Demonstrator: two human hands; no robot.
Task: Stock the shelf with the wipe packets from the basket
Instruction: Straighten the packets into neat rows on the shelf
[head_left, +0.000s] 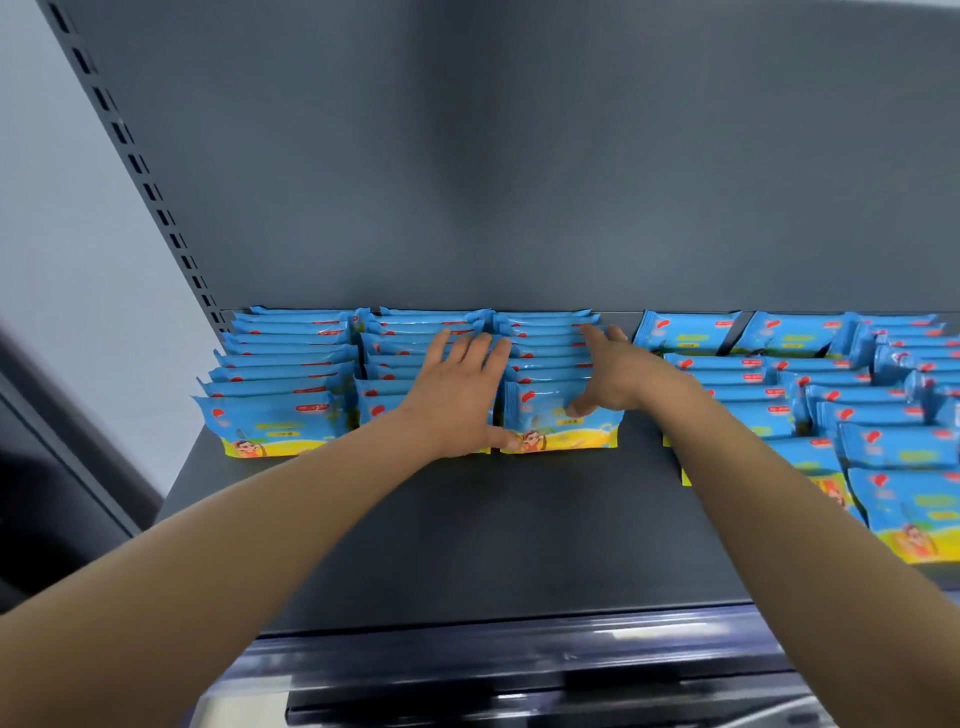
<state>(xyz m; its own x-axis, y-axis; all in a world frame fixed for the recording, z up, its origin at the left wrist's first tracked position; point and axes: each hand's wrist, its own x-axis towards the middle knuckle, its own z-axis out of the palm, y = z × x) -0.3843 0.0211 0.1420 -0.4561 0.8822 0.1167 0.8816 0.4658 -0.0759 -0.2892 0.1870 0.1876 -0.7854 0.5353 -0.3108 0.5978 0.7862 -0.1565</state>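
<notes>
Both hands reach onto a dark grey shelf where blue wipe packets stand on edge in rows running from near to far. The left hand lies flat with its fingers spread over the tops of the second row, its thumb touching the front packet of the third row. The right hand has straight fingers pressed along that third row's right side, with its thumb on the front packet's face. The first row stands just left, near the slotted post. More packets lie in looser rows to the right. A shiny rail edges the near side.
</notes>
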